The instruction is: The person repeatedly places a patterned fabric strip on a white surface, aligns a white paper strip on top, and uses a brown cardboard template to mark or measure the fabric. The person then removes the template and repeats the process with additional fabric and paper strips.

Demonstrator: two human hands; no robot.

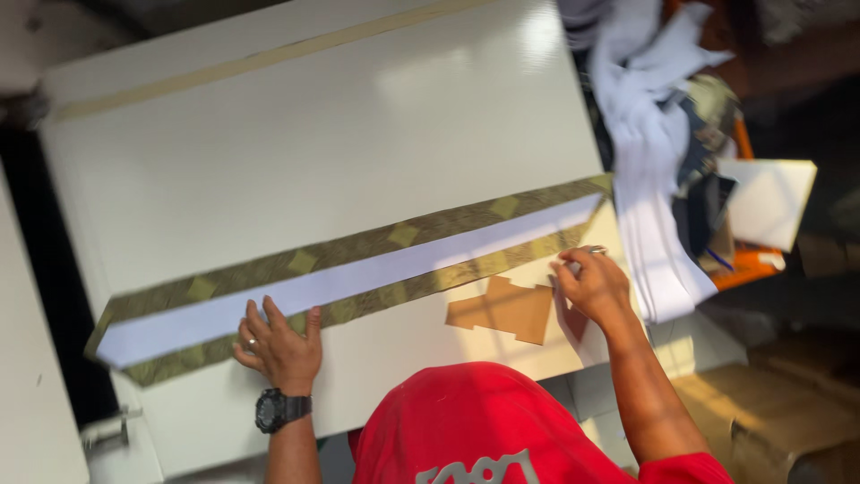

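— Where's your strip now?

— The long patterned fabric strip (358, 269) lies slantwise across the white counter (313, 134), white lining up. Your left hand (279, 345) presses its near edge flat, released; your right hand (593, 285) pinches something small near the right end.

— How far along?

— Seems mostly laid out; the right end looks unfinished. That pinched item is too blurred to tell. A brown card template (502, 309) sits nearby.

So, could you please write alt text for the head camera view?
A person's left hand presses a long olive patterned strip flat on a white table, while the right hand pinches its far edge beside a brown cardboard piece.
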